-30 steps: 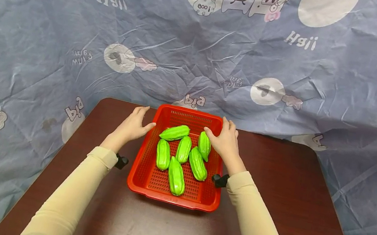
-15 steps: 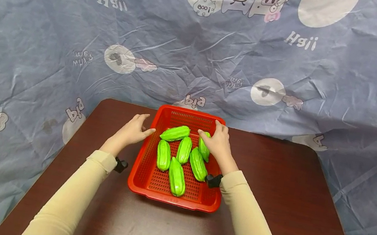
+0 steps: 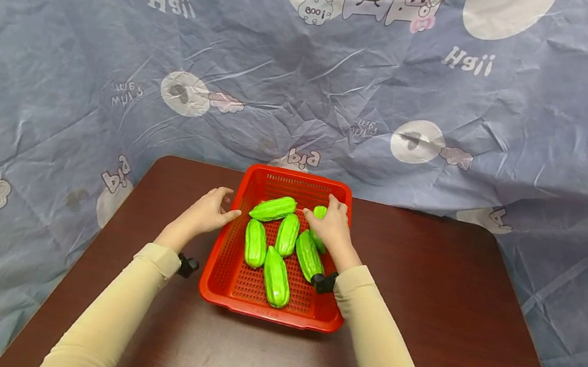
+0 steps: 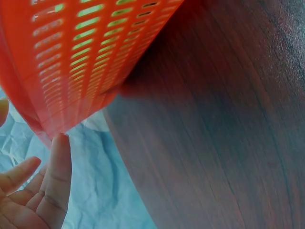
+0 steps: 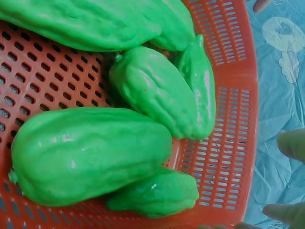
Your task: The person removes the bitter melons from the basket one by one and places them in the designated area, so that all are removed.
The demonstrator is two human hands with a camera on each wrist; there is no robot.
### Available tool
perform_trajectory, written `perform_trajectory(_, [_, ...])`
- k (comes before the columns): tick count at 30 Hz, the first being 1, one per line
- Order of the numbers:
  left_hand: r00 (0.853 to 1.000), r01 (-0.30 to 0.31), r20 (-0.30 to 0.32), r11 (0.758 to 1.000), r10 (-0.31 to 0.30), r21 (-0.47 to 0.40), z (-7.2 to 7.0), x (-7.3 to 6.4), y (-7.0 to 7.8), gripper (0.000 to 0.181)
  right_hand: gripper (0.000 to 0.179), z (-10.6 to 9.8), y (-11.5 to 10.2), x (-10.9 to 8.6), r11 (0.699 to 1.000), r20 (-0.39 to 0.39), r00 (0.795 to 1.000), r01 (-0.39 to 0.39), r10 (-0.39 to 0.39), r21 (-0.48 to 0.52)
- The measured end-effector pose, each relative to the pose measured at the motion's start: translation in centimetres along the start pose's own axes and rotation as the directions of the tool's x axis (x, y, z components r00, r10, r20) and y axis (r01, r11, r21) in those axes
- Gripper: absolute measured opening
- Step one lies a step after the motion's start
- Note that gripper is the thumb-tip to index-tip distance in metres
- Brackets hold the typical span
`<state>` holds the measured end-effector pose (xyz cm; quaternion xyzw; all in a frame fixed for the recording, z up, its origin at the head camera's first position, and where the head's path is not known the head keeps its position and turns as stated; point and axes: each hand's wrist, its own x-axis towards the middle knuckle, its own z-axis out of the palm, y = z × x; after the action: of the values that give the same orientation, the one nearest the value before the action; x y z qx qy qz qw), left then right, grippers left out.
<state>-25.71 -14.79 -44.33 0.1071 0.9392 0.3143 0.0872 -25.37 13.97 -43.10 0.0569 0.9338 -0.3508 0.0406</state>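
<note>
A red perforated plastic basket [image 3: 270, 315] stands on the table with several glossy green ridged gourds in it, among them a front gourd [image 3: 277, 277] and a left gourd [image 3: 255, 244]. At the basket's left side is my left hand [image 3: 204, 213], its thumb by the rim and nothing in its grasp. My right hand [image 3: 332, 227] hovers over the right part of the basket, fingers spread loosely, and partly covers the back-right gourd [image 3: 319, 211]. From the right wrist, the nearest gourd [image 5: 90, 155] lies apart from my fingertips [image 5: 291, 144].
The dark brown table [image 3: 424, 304] extends on both sides of the basket and in front. Behind it hangs a wrinkled blue cloth [image 3: 297, 82] with cartoon prints. A black wrist camera [image 3: 323, 282] sits on the right wrist, above the basket.
My right hand has moved left and nearer, from the right rim to over the gourds. My left hand has drawn slightly nearer along the left rim. Basket and gourds stay in place.
</note>
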Motion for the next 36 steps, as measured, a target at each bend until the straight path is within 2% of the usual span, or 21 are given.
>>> perform_trajectory(7, [1.000, -0.009, -0.007, 1.000, 0.009, 0.004, 0.5, 0.0, 0.2, 0.067, 0.081, 0.4, 0.1, 0.4, 0.999, 0.005, 0.999, -0.039, 0.039, -0.026])
perform_trajectory(18, [1.000, -0.020, -0.016, 1.000, 0.020, 0.006, 0.8, -0.5, 0.1, 0.063, 0.078, 1.7, 0.1, 0.9, 0.990, 0.053, 0.996, -0.062, 0.069, -0.124])
perform_trajectory(24, [1.000, -0.014, -0.017, 1.000, 0.013, -0.014, 0.8, -0.6, 0.0, 0.062, 0.069, 2.5, 0.2, 1.1, 0.984, 0.054, 0.995, -0.068, 0.078, -0.166])
perform_trajectory(36, [1.000, -0.012, -0.017, 0.999, 0.011, -0.052, 1.3, -0.6, -0.5, 0.063, 0.067, 2.9, 0.4, 1.4, 0.980, 0.057, 0.991, -0.108, 0.119, -0.165])
